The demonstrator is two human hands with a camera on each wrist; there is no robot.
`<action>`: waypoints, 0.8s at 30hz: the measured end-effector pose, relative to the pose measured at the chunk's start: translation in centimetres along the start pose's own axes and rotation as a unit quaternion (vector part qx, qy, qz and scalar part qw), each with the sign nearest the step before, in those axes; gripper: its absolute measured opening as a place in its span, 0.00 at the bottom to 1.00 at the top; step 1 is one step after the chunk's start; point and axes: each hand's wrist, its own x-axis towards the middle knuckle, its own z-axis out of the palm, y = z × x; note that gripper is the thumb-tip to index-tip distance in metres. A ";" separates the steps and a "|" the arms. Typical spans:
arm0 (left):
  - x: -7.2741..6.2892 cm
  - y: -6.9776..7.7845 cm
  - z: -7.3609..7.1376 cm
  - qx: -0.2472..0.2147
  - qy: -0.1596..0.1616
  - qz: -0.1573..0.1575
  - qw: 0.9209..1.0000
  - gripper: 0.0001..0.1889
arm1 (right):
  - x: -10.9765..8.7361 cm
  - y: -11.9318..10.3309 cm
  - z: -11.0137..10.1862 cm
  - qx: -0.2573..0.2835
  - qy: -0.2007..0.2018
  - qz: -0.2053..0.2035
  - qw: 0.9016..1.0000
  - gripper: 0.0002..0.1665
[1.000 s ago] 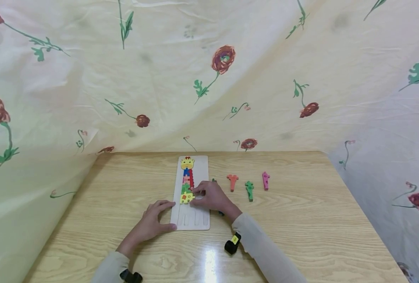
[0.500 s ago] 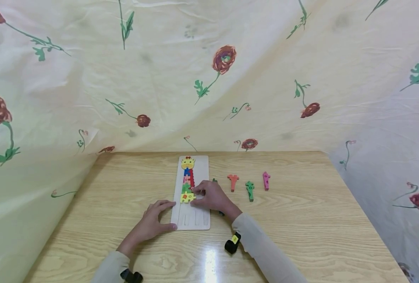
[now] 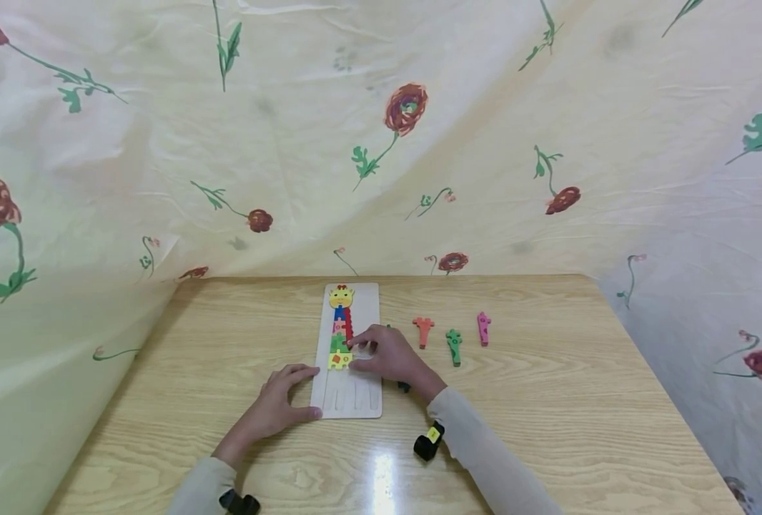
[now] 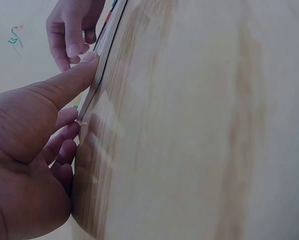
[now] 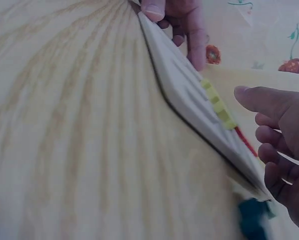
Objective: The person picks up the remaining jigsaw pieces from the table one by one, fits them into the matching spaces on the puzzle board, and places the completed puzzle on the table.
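Observation:
A white puzzle board point(image 3: 367, 307) lies upright before me, holding a giraffe built of coloured pieces. Its yellow head point(image 3: 341, 296) is at the top, with blue, pink and green neck pieces below and a red strip point(image 3: 348, 322) alongside. At the bottom is a yellow piece point(image 3: 339, 360). My left hand point(image 3: 276, 404) rests against the board's left edge, thumb and index finger touching it. Over the board's right side, my right hand point(image 3: 387, 355) has its index fingertip at the strip's lower end. In the right wrist view its thumb point(image 5: 259, 99) stands apart from the yellow piece.
On the table to the right lie an orange piece point(image 3: 422, 330), a green piece point(image 3: 454, 346) and a pink piece point(image 3: 483, 327). A dark green piece point(image 5: 253, 217) lies beside the board, mostly hidden under my right hand in the head view. Flowered cloth point(image 3: 291, 143) hangs behind.
My right hand has shifted slightly up and right, its thumb drawing away from the yellow piece. The left hand and the board stay where they were.

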 end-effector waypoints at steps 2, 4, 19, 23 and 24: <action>0.0 0.0 0.1 -0.002 -0.002 -0.005 1.000 0.38 | -0.5 -0.1 -0.6 -0.004 0.003 0.000 1.000 0.22; 0.0 0.0 0.2 -0.004 -0.004 -0.009 1.000 0.38 | -1.0 -0.1 -1.4 -0.009 0.004 -0.003 1.000 0.23; 0.2 -0.6 0.1 -0.007 -0.010 -0.005 1.000 0.40 | -5.4 0.0 -6.8 -0.044 0.009 -0.015 0.999 0.25; 0.3 -0.7 0.1 -0.007 -0.010 -0.004 1.000 0.40 | -6.3 0.3 -7.1 -0.047 0.016 -0.009 0.999 0.26; 0.3 -0.7 0.2 -0.007 -0.010 -0.004 1.000 0.39 | -6.5 0.5 -7.1 -0.047 0.015 -0.004 0.999 0.27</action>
